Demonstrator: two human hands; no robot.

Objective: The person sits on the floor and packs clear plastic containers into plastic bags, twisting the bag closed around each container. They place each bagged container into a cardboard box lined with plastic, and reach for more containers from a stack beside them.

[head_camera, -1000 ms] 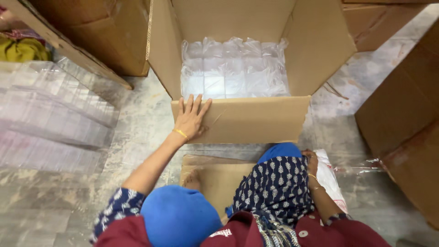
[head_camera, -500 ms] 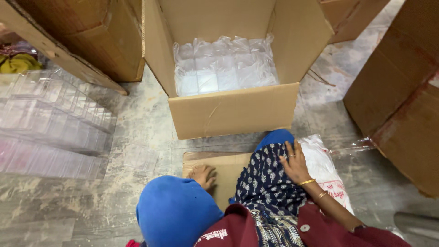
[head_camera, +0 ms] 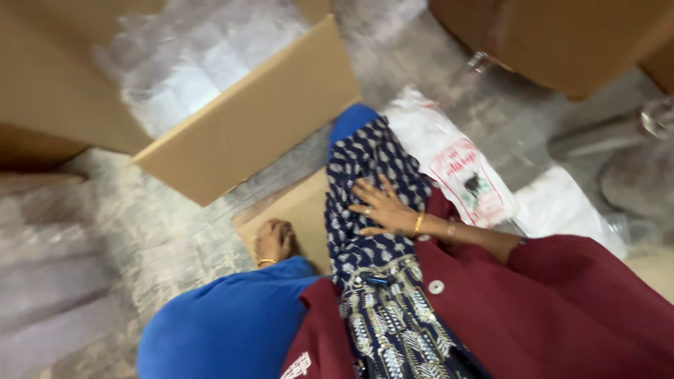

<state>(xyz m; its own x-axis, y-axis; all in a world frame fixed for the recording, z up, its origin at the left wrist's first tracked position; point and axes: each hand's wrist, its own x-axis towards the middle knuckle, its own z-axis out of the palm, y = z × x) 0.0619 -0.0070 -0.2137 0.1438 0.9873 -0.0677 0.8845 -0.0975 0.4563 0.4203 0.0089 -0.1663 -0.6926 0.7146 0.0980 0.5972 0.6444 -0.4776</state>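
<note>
With the open carton (head_camera: 246,133) ahead, the right hand (head_camera: 382,208) lay flat, fingers spread and holding nothing, on the patterned knee (head_camera: 372,175), the left hand (head_camera: 275,242) apparently pressed empty on flat cardboard (head_camera: 298,210); steady bracing suited.

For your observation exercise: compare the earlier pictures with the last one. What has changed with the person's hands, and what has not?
The left hand left the open carton's front flap, drew back and now rests on the flat cardboard sheet. The right hand stays spread on the patterned cloth. Neither hand holds anything; the clear packets remain inside the carton.

Your right grip (head_camera: 382,208) lies flat on your knee. The open box (head_camera: 246,133) sits ahead-left of it, the printed bag (head_camera: 449,158) just right. Your left grip (head_camera: 274,242) rests on the cardboard sheet (head_camera: 298,210) to its left.
</note>
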